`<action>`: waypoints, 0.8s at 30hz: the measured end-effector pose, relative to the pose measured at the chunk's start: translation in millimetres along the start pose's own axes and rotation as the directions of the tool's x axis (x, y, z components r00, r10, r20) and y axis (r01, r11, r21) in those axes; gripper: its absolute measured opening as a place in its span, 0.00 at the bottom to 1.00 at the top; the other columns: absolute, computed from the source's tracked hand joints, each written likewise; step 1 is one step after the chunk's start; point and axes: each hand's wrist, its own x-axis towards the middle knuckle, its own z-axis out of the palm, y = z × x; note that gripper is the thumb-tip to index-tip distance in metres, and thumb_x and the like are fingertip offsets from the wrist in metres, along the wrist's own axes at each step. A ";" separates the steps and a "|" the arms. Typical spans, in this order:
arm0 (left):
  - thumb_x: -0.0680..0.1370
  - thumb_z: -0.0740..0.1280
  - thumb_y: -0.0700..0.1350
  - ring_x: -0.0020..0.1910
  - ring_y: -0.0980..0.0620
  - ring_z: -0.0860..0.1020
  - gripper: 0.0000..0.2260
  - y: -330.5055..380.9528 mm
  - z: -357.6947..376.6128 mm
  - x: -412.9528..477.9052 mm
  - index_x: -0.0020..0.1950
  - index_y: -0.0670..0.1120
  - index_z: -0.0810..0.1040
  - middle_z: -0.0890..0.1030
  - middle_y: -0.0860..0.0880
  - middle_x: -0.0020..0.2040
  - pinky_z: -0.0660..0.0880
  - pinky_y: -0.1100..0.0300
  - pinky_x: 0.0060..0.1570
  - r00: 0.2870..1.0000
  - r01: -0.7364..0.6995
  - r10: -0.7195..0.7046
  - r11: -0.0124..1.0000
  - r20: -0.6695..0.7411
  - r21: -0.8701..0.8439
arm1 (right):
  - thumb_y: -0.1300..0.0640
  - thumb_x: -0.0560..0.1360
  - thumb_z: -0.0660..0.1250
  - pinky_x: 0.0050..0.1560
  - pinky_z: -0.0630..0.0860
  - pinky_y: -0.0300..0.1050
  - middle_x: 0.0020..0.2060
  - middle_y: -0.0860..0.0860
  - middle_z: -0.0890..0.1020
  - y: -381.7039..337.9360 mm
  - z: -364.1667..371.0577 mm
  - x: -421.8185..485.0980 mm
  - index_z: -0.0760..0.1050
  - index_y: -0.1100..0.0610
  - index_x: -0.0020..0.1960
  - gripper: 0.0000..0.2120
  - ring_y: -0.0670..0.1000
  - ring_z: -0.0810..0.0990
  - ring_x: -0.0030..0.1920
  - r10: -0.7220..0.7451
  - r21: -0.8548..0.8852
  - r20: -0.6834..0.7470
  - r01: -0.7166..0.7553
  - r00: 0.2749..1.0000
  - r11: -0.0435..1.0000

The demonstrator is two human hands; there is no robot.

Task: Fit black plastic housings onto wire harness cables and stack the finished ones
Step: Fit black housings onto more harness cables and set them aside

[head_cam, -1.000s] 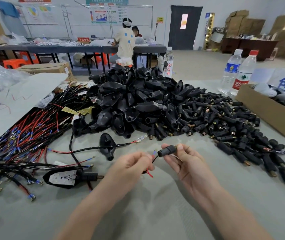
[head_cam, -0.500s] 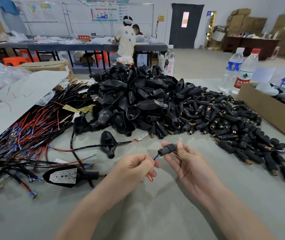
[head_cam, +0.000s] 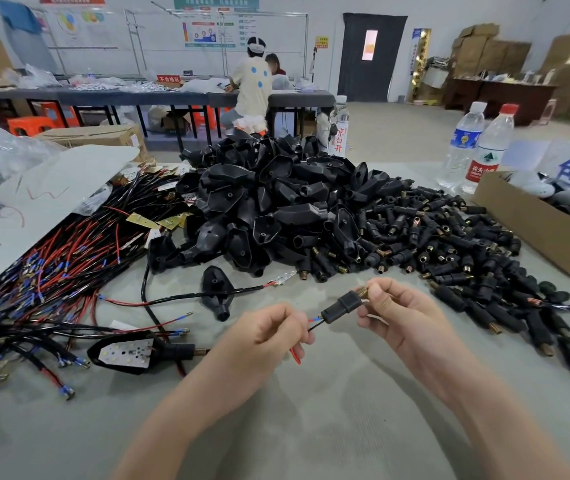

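Over the near middle of the desk (head_cam: 311, 427), both hands are raised and busy with one small part. The right hand (head_cam: 401, 317) pinches the brass threaded tip of a black sleeve (head_cam: 340, 308) between thumb and fingertips, and the sleeve slants down toward the left. From its lower end come thin wires (head_cam: 315, 323), one black and one red with a blue tip. The left hand (head_cam: 269, 336) grips them in curled fingers just beside the sleeve, and a red loop sticks out under that hand. Neither sleeve nor wires touch the desk.

Behind the hands rises a big heap of housings (head_cam: 276, 202), black and shell-shaped. To its right, touching it, spreads a pile of plugs (head_cam: 449, 244) like the held sleeve, many with brass ends. One loose shell (head_cam: 216, 289) lies apart in front of the heap, with a black cable (head_cam: 179, 299) crossing it. At the left sprawls a tangle of harnesses (head_cam: 51, 271), red and black with blue tips. Near the left hand lies a unit (head_cam: 131, 353), a housing with a white board facing up and a sleeve on its end. A cardboard box (head_cam: 536, 233) sits at the right, with two bottles (head_cam: 463, 147) behind it.
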 end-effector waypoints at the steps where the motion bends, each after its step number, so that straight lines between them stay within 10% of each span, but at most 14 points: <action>1: 0.73 0.60 0.62 0.41 0.54 0.81 0.14 -0.3 -0.2 -0.3 0.40 0.56 0.81 0.85 0.53 0.42 0.77 0.46 0.52 1.000 -0.010 0.011 1.000 -0.027 0.022 | 0.57 0.71 0.68 0.41 0.81 0.39 0.38 0.54 0.80 -0.7 -0.8 0.0 0.78 0.61 0.48 0.09 0.48 0.80 0.36 0.007 0.001 0.004 -0.007 1.000 1.000; 11: 0.75 0.61 0.66 0.42 0.46 0.82 0.17 -6.0 8.4 -2.6 0.46 0.54 0.81 0.84 0.51 0.39 0.79 0.41 0.50 0.997 -0.010 0.025 0.976 -0.067 0.219 | 0.63 0.83 0.59 0.38 0.81 0.38 0.36 0.52 0.86 6.0 11.7 -0.7 0.74 0.59 0.49 0.07 0.46 0.83 0.36 -0.283 -0.235 -0.165 0.241 0.945 0.942; 24: 0.75 0.65 0.59 0.42 0.50 0.81 0.11 -3.8 16.3 1.9 0.44 0.55 0.82 0.83 0.50 0.39 0.78 0.43 0.53 0.972 -0.012 0.022 0.999 -0.233 0.043 | 0.58 0.83 0.61 0.37 0.82 0.42 0.38 0.54 0.86 12.7 18.1 0.3 0.73 0.59 0.52 0.05 0.51 0.85 0.39 0.028 0.190 -0.244 0.019 0.969 0.982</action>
